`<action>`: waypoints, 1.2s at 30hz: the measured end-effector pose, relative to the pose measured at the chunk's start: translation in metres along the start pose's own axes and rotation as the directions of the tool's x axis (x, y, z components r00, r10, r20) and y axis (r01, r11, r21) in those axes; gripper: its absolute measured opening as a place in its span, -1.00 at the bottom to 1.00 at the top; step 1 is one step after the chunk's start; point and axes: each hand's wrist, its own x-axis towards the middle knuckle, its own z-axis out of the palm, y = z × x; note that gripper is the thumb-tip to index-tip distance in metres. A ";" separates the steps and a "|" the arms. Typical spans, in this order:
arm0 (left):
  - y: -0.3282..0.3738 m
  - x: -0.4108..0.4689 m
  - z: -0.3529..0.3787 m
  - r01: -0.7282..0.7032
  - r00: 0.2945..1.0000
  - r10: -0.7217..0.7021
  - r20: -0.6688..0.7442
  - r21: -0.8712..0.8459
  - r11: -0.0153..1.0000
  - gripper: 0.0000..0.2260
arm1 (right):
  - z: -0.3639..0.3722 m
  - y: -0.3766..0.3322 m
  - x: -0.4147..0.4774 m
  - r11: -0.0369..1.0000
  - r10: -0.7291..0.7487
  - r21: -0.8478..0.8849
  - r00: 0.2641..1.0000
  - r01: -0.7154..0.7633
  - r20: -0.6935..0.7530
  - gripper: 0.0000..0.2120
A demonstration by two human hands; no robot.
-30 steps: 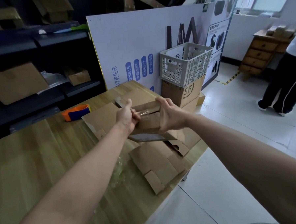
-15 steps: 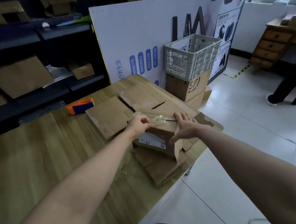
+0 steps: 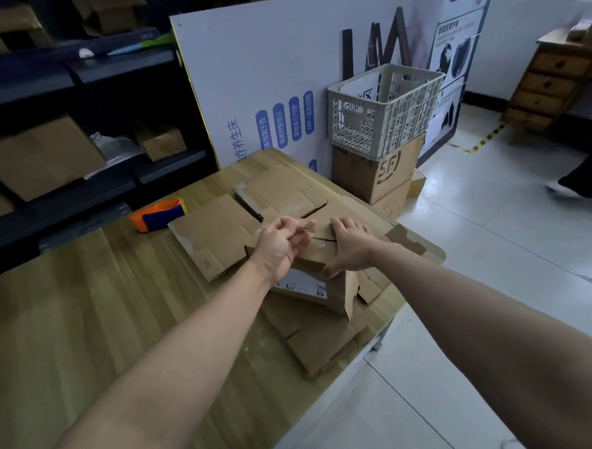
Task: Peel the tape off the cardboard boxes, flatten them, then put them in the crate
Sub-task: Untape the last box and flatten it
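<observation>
Both grips have closed in on each other on top of the box (image 3: 329,293) since half a second ago, and the stretched tape strip between them no longer shows. Box sits lower, top flaps pushed nearly shut.

Around:
- orange and blue tape dispenser (image 3: 157,215) at far left of the counter (image 3: 87,321), well apart from the box
- flat cardboard sheet (image 3: 213,235) just left of the box, touching the left wrist area
- second flat sheet (image 3: 282,190) behind it, between the box and the crate (image 3: 384,111)
- crate is white plastic, off the counter past its far right corner, standing on a brown carton (image 3: 377,175)
- white printed board (image 3: 280,81) behind both
- dark shelves (image 3: 74,74) with cartons on the left
- wooden drawer chest (image 3: 551,84) far right
- a person's leg and shoe (image 3: 580,182) at the right edge

Box: near right edge of the counter, on a pile of flattened cardboard (image 3: 321,339), white label facing the camera.

Left grip (image 3: 282,242): at the box's top left, fingers bunched and curled against the flap. Cannot tell whether they pinch tape, flap or nothing.

Right grip (image 3: 350,247): lies flat on the box top, fingers spread and straight, thumb down the near face, pressing the flap. A narrow slit between flaps shows between the two grips.
</observation>
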 end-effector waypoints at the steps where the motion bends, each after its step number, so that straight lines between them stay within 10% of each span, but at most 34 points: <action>1: 0.002 0.002 -0.002 0.002 0.998 -0.008 -0.069 -0.089 0.996 -0.84 | -0.004 0.002 0.001 0.999 -0.036 0.019 0.999 0.036 0.002 0.11; 4: 0.019 0.012 -0.025 -0.078 0.898 0.022 -0.440 -0.111 0.991 -0.84 | -0.015 0.018 -0.003 0.996 -0.052 0.076 0.998 0.050 0.027 0.17; 6: 0.029 0.017 -0.047 -0.028 0.799 0.123 -0.589 0.167 0.986 -0.89 | -0.016 0.035 -0.010 0.996 -0.005 0.093 0.999 0.001 0.046 0.18; 11: 0.007 0.013 -0.041 0.136 0.933 0.233 -0.276 0.867 0.480 -0.62 | 0.000 0.041 -0.011 1.000 0.015 0.019 0.994 -0.017 0.113 0.20; 17: -0.007 0.019 -0.019 0.140 0.950 0.281 -0.134 0.990 0.000 -0.32 | 0.001 0.027 -0.002 0.998 0.031 -0.049 0.994 -0.026 0.107 0.21; 31: -0.019 0.028 -0.010 0.114 0.942 0.329 -0.063 0.984 -0.139 -0.43 | 0.010 -0.002 0.015 0.988 0.065 0.135 0.998 -0.068 0.023 0.20; 36: -0.027 0.034 -0.011 0.131 0.936 0.334 -0.112 0.991 -0.037 -0.64 | 0.013 -0.001 0.014 0.991 0.070 0.114 0.998 -0.070 0.004 0.16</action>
